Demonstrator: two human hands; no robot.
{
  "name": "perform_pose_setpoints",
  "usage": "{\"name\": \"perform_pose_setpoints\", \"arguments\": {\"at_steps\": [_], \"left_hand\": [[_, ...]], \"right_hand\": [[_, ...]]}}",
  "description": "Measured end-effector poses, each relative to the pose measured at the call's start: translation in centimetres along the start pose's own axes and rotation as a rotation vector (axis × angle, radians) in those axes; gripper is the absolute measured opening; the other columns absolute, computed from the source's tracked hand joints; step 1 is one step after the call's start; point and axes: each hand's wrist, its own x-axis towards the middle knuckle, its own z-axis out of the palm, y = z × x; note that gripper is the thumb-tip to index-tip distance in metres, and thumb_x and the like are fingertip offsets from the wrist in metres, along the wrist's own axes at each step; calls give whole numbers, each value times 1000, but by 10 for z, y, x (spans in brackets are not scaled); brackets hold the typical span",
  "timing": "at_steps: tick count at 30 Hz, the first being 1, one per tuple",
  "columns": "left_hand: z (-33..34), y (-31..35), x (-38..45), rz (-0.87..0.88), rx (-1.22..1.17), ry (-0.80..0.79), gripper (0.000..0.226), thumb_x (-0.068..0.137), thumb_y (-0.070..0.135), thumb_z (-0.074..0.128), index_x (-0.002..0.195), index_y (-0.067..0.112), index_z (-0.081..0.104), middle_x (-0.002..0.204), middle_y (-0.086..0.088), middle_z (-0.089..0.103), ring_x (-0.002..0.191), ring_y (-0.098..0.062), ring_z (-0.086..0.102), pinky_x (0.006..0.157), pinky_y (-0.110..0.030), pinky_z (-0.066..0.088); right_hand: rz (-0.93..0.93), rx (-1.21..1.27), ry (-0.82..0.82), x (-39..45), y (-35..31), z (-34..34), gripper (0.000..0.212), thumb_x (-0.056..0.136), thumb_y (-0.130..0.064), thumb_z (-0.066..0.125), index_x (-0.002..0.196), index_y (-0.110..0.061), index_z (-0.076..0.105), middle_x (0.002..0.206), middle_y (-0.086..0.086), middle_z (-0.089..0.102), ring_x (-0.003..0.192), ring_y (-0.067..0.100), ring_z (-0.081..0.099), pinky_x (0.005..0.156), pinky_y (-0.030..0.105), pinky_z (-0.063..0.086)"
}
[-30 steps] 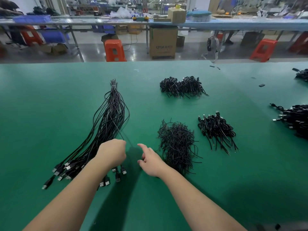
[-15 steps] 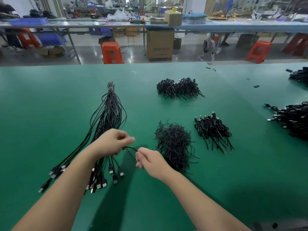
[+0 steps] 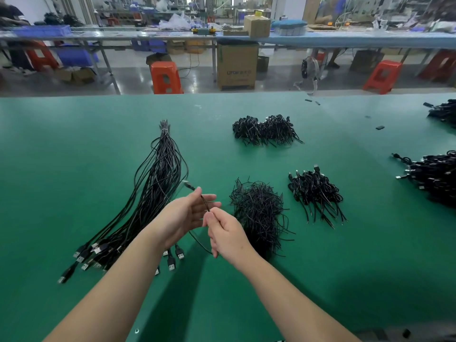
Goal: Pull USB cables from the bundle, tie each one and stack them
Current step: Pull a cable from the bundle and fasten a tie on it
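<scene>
With one cable (image 3: pixel 204 203) lifted just right of the bundle (image 3: pixel 158 183), our left hand (image 3: pixel 183 214) pinching it and our right hand (image 3: pixel 223 234) clenched around it, we should probably wind even loops before tying.

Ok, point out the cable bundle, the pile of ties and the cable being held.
cable bundle (image 3: pixel 158 178): head view, middle of the strands.
pile of ties (image 3: pixel 259 211): head view, centre of the pile.
held cable (image 3: pixel 205 203): head view, stretch between the hands.

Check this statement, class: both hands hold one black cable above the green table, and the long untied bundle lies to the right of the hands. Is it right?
Not quite. The head view shows the long bundle lying left of the hands. Left hand and right hand do hold one black cable above the green table.
</scene>
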Motion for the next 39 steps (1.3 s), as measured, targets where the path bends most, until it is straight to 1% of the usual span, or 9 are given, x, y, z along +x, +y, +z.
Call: {"name": "perform_pose_setpoints", "arguments": {"at_steps": [8,14,19,22,26,29,32,34,39], "left_hand": [[14,19,0,159,-342,210,40,108,23,30,103,-2,62,92,-17,75,83,-27,74,66,-33,60],[-19,45,5,251,-523,302,29,100,20,36,92,8,61,68,0,56,44,-8,31,40,-20,25],[-38,51,7,283,-453,331,34,101,24,38,102,7,67,64,1,51,44,-9,28,40,-22,25],[-32,41,8,312,-335,289,37,104,28,38,108,7,69,71,-3,64,51,-12,47,52,-25,38],[-15,23,5,354,-6,138,43,97,51,43,124,27,67,121,-3,70,113,-16,64,94,-39,43],[1,14,-1,335,99,88,50,84,67,51,126,43,65,129,5,67,121,-15,61,104,-46,46],[13,11,-3,329,16,54,44,89,57,53,124,35,68,128,-2,68,123,-15,61,99,-37,46],[15,13,-3,305,-33,38,41,96,45,46,126,24,66,125,-7,69,122,-16,62,94,-33,45],[11,9,-3,265,2,-16,42,104,32,36,122,16,71,100,-13,63,117,-21,61,105,-36,47]], "right_hand": [[177,64,-109,-9,2,-4,38,107,-35,41,79,-14,54,54,1,35,39,14,35,44,30,45],[281,18,-273,-23,11,-9,37,108,-34,40,79,-13,51,59,0,34,47,13,35,50,29,49],[309,-89,-331,-26,15,-11,24,104,-35,49,97,-17,63,75,-1,68,73,16,69,68,23,52],[251,-97,-260,-14,7,-15,25,103,-37,53,114,-18,66,104,-5,74,99,10,70,95,27,54],[210,76,-204,7,-25,-13,35,106,-39,45,121,-14,63,107,1,74,100,15,71,97,32,55],[172,299,-202,17,-50,-14,32,108,-32,42,108,-9,64,88,7,71,73,22,69,77,35,60],[123,280,-165,21,-63,-17,29,109,-25,39,86,-13,52,67,2,47,45,9,37,43,20,32],[89,227,-151,21,-64,-19,31,110,-22,38,82,-16,49,58,-5,35,43,5,23,41,19,19],[46,95,-128,17,-61,-19,34,109,-22,38,80,-16,55,51,-11,33,43,6,23,43,21,19]]}}
